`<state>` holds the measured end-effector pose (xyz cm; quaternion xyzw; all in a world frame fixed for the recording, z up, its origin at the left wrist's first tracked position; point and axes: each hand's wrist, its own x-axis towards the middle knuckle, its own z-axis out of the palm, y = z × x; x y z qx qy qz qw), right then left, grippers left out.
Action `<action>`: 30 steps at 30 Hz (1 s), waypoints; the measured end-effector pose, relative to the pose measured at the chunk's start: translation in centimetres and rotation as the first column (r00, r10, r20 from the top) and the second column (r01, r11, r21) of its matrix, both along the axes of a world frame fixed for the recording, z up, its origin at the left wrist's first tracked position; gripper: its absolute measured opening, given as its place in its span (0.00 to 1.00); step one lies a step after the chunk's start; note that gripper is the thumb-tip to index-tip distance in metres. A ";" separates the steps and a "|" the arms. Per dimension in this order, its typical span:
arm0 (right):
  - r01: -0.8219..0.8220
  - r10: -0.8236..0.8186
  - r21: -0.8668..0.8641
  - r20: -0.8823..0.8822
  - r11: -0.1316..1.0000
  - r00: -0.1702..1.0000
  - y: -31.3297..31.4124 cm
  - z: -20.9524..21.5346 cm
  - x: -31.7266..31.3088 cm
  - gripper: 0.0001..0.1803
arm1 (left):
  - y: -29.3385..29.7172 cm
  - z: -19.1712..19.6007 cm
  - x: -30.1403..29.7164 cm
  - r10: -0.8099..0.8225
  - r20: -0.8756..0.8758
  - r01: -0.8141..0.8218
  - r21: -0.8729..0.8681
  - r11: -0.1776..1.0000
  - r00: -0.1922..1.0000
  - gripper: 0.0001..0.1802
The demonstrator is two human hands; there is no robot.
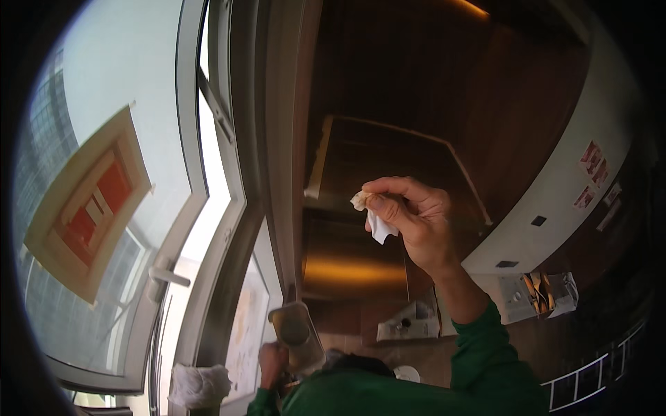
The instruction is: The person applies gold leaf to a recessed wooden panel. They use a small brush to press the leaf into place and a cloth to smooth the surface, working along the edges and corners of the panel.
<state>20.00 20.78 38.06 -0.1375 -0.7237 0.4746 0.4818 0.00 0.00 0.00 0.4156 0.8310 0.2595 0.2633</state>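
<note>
My right hand [422, 222] is raised in front of a dark brown panel [388, 76]. Its thumb and forefinger pinch a small crumpled white cloth [380, 227], whose upper end looks stained light brown. A loose corner hangs below the fingers. Low at the left, close to my body, my left hand [273, 362] is closed at the side of a shallow, rounded grey-beige tray [298, 336]. Its fingers are partly hidden behind the tray. A darker round patch shows inside the tray.
An open window frame [191, 132] with a handle [168, 277] stands on the left. A white bundle [199, 385] lies below it. Pale tape [388, 125] outlines part of the panel. Plastic-wrapped items [538, 295] and a white ladder-like rack [583, 380] are at lower right.
</note>
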 end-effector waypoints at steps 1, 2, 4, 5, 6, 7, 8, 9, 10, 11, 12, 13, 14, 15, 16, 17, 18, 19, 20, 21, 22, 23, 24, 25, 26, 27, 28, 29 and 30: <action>-0.061 0.073 -0.119 0.097 0.991 0.993 -1.1 -2.6 0.3 0.10 | 0.2 1.7 0.5 0.049 0.048 -0.053 0.080 0.995 0.998 0.15; -0.045 0.080 -0.192 0.183 0.980 0.980 -2.0 -5.1 1.0 0.10 | 0.5 2.3 0.3 0.015 0.053 -0.019 0.083 0.996 0.998 0.14; -0.043 0.149 -0.315 0.321 0.948 0.935 -3.1 -9.3 1.0 0.10 | 0.1 5.6 0.2 -0.010 0.106 -0.001 0.106 0.994 0.994 0.14; -0.029 0.165 -0.359 0.356 0.933 0.920 -4.2 -10.4 1.8 0.11 | 0.2 5.5 0.1 -0.036 0.121 0.021 0.126 0.992 0.992 0.14; -0.021 0.188 -0.382 0.406 0.924 0.894 -5.1 -11.2 2.1 0.11 | 0.2 6.9 0.2 -0.051 0.118 0.037 0.118 0.992 0.992 0.14; -0.044 0.187 -0.327 0.422 0.944 0.887 -5.6 -12.3 1.7 0.10 | 0.0 7.2 0.0 -0.033 0.145 0.016 0.116 0.993 0.989 0.14; -0.065 0.178 -0.261 0.434 0.963 0.883 -5.7 -13.6 1.4 0.08 | 0.1 7.2 -0.1 -0.029 0.131 0.014 0.115 0.993 0.991 0.14; -0.051 0.167 -0.243 0.487 0.969 0.857 -5.8 -14.2 1.0 0.08 | 0.5 7.5 -0.2 -0.036 0.121 0.022 0.116 0.993 0.992 0.14; -0.035 0.152 -0.222 0.537 0.974 0.829 -6.0 -14.9 0.7 0.07 | 0.6 7.8 -0.1 -0.047 0.111 0.034 0.118 0.992 0.993 0.14; -0.018 0.132 -0.196 0.585 0.980 0.800 -6.2 -15.2 0.3 0.07 | 0.9 8.6 -0.1 -0.054 0.119 0.043 0.092 0.995 0.991 0.14; -0.057 0.112 -0.111 0.604 0.992 0.789 -6.2 -15.9 -0.1 0.07 | 1.3 9.4 0.0 -0.063 0.126 0.054 0.070 0.996 0.990 0.14; -0.096 0.090 -0.025 0.621 0.995 0.779 -6.3 -16.9 -0.4 0.07 | 1.5 9.9 0.2 -0.074 0.133 0.068 0.048 0.997 0.988 0.14; -0.138 0.068 0.063 0.633 0.988 0.771 -6.3 -17.9 -0.8 0.08 | 1.8 10.2 0.5 -0.062 0.104 0.059 0.037 0.998 0.993 0.14; -0.171 -0.001 0.238 0.586 0.956 0.810 -6.5 -19.0 -1.5 0.05 | 2.1 10.5 0.9 -0.057 0.074 0.055 0.028 0.998 0.996 0.14; -0.225 -0.051 0.309 0.683 0.924 0.729 -6.7 -19.6 -2.2 0.03 | 2.2 10.6 1.3 -0.053 0.044 0.052 0.019 0.998 0.998 0.13; -0.288 -0.111 0.369 0.762 0.884 0.638 -6.9 -20.0 -2.8 0.02 | 2.3 10.6 1.6 -0.054 0.031 0.054 0.002 0.999 0.998 0.13; -0.349 -0.187 0.420 0.821 0.838 0.539 -7.0 -20.5 -3.4 0.01 | 2.6 10.6 1.9 -0.064 0.017 0.064 -0.011 0.998 0.998 0.13; -0.364 -0.240 0.463 0.823 0.808 0.515 -7.2 -21.8 -4.0 0.03 | 2.7 10.7 2.2 -0.074 0.002 0.074 -0.025 0.997 0.997 0.12; -0.420 -0.264 0.455 0.860 0.785 0.438 -7.1 -22.5 -4.4 0.02 | 2.9 10.8 2.4 -0.089 -0.003 0.089 -0.032 0.996 0.996 0.12; -0.475 -0.290 0.440 0.888 0.762 0.357 -7.0 -22.9 -4.8 0.02 | 3.1 10.9 2.5 -0.103 -0.008 0.102 -0.040 0.994 0.995 0.12; -0.528 -0.316 0.418 0.908 0.739 0.276 -6.9 -23.3 -4.7 0.01 | 3.2 10.9 2.7 -0.116 -0.014 0.115 -0.048 0.992 0.993 0.12; -0.509 -0.301 0.427 0.901 0.748 0.314 -6.8 -24.1 -4.6 0.02 | 3.2 10.8 2.9 -0.113 -0.027 0.112 -0.022 0.993 0.993 0.12; -0.488 -0.286 0.435 0.891 0.757 0.352 -6.6 -24.9 -4.3 0.02 | 3.2 10.5 3.1 -0.111 -0.040 0.111 0.005 0.994 0.993 0.12; -0.467 -0.271 0.443 0.880 0.766 0.390 -6.5 -25.6 -4.1 0.02 | 3.2 10.2 3.4 -0.107 -0.054 0.109 0.032 0.994 0.993 0.13; -0.455 -0.268 0.437 0.881 0.776 0.389 -6.5 -26.1 -4.0 0.02 | 3.3 10.1 3.7 -0.119 -0.060 0.121 0.033 0.992 0.991 0.13; -0.443 -0.265 0.431 0.883 0.786 0.389 -6.7 -26.4 -3.9 0.02 | 3.4 9.9 4.0 -0.131 -0.065 0.134 0.033 0.990 0.989 0.13; -0.430 -0.262 0.425 0.884 0.797 0.387 -6.9 -26.6 -3.8 0.02 | 3.4 10.0 4.1 -0.144 -0.071 0.147 0.034 0.989 0.987 0.13; -0.441 -0.255 0.416 0.890 0.796 0.378 -6.9 -26.6 -3.8 0.02 | 3.5 10.2 4.1 -0.144 -0.055 0.144 -0.008 0.990 0.988 0.12; -0.451 -0.249 0.406 0.896 0.795 0.369 -7.0 -26.4 -3.7 0.02 | 3.5 10.5 4.0 -0.145 -0.039 0.143 -0.050 0.988 0.989 0.12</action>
